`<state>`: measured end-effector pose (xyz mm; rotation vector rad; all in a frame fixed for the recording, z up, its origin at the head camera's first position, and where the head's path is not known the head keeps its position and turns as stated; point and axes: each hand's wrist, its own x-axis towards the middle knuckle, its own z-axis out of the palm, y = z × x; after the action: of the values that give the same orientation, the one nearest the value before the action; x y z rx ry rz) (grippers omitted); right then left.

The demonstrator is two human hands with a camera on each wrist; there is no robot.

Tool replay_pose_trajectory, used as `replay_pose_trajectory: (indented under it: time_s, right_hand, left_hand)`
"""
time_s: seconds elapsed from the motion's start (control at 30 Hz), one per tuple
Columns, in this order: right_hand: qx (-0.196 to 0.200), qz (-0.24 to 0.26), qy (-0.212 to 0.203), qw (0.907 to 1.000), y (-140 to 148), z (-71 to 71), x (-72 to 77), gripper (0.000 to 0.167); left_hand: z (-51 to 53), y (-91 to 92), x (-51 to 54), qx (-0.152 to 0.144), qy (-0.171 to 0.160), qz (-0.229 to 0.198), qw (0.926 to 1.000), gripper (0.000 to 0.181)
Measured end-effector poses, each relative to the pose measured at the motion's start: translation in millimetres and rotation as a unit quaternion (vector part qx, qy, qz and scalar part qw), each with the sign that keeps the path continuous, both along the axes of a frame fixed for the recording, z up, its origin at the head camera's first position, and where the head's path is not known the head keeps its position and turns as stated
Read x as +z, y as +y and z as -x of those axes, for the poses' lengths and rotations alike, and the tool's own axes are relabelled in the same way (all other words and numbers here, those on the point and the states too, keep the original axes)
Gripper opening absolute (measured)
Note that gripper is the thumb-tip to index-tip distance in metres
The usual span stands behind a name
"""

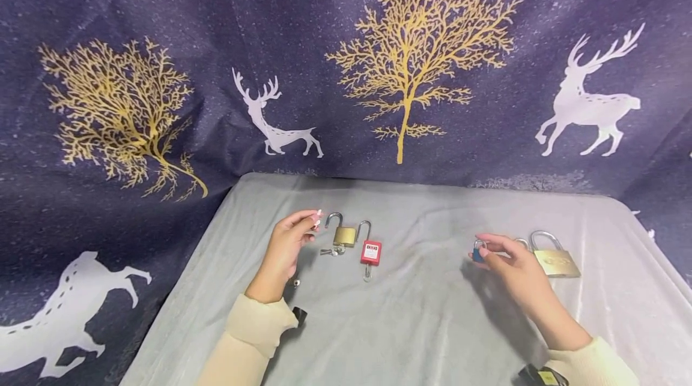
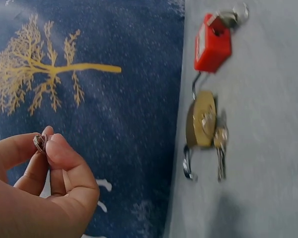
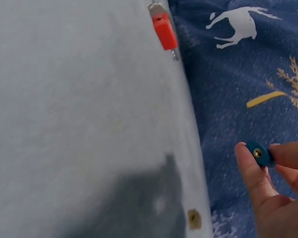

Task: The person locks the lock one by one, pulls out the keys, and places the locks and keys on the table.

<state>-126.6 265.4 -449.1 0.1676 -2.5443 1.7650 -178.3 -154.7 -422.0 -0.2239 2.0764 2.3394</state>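
Observation:
Raised over the table's right half, my right hand [image 1: 510, 260] pinches a small blue padlock [image 1: 478, 252] between thumb and fingers. Its keyhole end [image 3: 258, 152] faces the right wrist camera. My left hand [image 1: 288, 242] is lifted at the left and pinches a small silvery metal piece [image 2: 40, 143], perhaps keys on a ring; the fingers cover most of it. Just right of that hand lies a brass padlock [image 1: 344, 236] with its shackle open and keys [image 1: 334, 251] at its base. Beside it, a red padlock [image 1: 370, 252] has an open shackle and a key [image 1: 368, 272] at its bottom.
A large brass padlock [image 1: 557, 263] lies behind my right hand, and another shackle [image 1: 522, 243] peeks out next to it. A small shiny round object [image 1: 296, 282] shows by the left wrist. Grey cloth [image 1: 411, 326] covers the table; a dark blue deer-print curtain [image 1: 346, 26] hangs behind.

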Motion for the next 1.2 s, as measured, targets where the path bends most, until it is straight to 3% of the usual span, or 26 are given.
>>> replay_pose_trajectory:
  time_s: [0.27, 0.47, 0.6, 0.73, 1.03, 1.2]
  right_hand:
    - [0.0, -0.041, -0.035, 0.9986, 14, -12.3, -13.4, 0.038]
    - [0.005, -0.093, -0.051, 0.9943, 19, -16.5, -16.7, 0.034]
    - [0.008, -0.174, -0.051, 0.9833, 22, -17.8, -17.6, 0.031]
    - [0.01, -0.223, -0.049, 0.9736, 25, -17.0, -19.5, 0.028]
    - [0.002, -0.24, -0.055, 0.9693, 26, -18.5, -25.6, 0.025]
    - [0.002, -0.244, -0.056, 0.9682, 25, -18.3, -25.7, 0.025]
  left_hand:
    - [-3.4, -27.4, -11.7, 0.014, -0.017, 0.023, 0.9995, 0.02]
    - [-6.8, -47.0, -13.5, 0.026, -0.021, 0.035, 0.9988, 0.02]
    - [-9.8, -57.4, -15.5, 0.031, -0.029, 0.053, 0.9977, 0.022]
    - [-11.7, -67.8, -18.5, 0.035, -0.039, 0.078, 0.9955, 0.025]
    - [-14.9, -92.9, -26.3, 0.029, -0.074, 0.149, 0.9857, 0.029]
    - [-16.2, -104.5, -33.4, 0.022, -0.095, 0.207, 0.9735, 0.032]
